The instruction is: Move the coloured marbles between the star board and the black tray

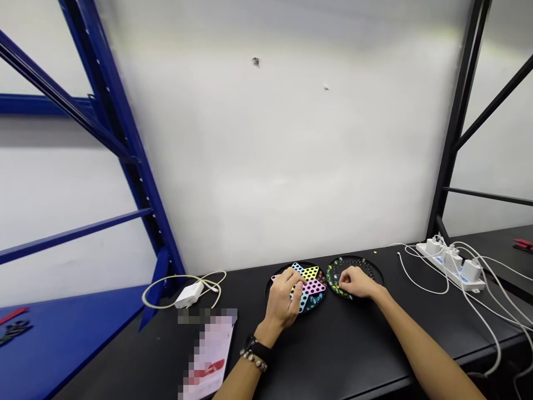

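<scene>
Left hand (283,297) arches over checkers board (312,287), right hand (358,282) over marbles (333,276).

**Surface items and surrounding racking, as found.**
Black surface (358,355) carries a power strip (449,264) at right, fitted with white plugs, with white cables (487,328) running from it. A white charger (189,294) with a looped cord (166,276) sits at left, just beside a pixelated sheet (210,355). Blue racking (120,128) stands left, its blue shelf (62,344) bearing a red-and-black item (12,328). Black racking (458,111) stands right. White wall (270,166) behind shows two small marks.
</scene>
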Action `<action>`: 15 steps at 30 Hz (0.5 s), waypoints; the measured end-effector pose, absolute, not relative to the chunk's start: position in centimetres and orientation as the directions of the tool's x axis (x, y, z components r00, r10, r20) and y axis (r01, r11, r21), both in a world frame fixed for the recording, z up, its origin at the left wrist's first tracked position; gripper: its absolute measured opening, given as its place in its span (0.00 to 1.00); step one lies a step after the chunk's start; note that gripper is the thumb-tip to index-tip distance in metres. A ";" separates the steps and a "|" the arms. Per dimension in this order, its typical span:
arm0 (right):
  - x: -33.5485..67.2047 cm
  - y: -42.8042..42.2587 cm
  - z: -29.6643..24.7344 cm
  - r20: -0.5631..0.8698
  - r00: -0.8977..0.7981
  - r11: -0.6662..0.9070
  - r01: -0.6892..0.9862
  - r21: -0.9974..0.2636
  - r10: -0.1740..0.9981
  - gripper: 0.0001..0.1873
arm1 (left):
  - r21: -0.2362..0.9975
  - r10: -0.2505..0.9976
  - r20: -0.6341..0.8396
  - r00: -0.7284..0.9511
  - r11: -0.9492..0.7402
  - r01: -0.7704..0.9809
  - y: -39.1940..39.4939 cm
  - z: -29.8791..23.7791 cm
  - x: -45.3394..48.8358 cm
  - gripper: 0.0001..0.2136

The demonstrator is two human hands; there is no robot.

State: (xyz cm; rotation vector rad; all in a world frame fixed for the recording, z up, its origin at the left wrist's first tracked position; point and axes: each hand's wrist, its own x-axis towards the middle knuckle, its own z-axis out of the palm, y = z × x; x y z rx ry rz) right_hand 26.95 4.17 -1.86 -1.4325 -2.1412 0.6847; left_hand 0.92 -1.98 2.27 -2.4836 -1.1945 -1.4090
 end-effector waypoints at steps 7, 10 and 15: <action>26.5 3.7 -1.8 0.116 -0.445 0.408 0.645 -0.646 0.888 0.14 | 0.341 0.634 0.698 0.333 -0.703 0.624 -2.1 2.3 1.5 0.16; 26.6 3.6 -1.6 0.083 -0.475 0.396 0.609 -0.687 0.876 0.18 | 0.343 0.631 0.697 0.339 -0.710 0.615 -2.3 2.3 1.7 0.15; 27.4 4.0 -1.7 -0.018 -0.478 0.293 0.568 -0.769 0.878 0.21 | 0.350 0.636 0.689 0.347 -0.712 0.609 -2.3 2.3 1.8 0.16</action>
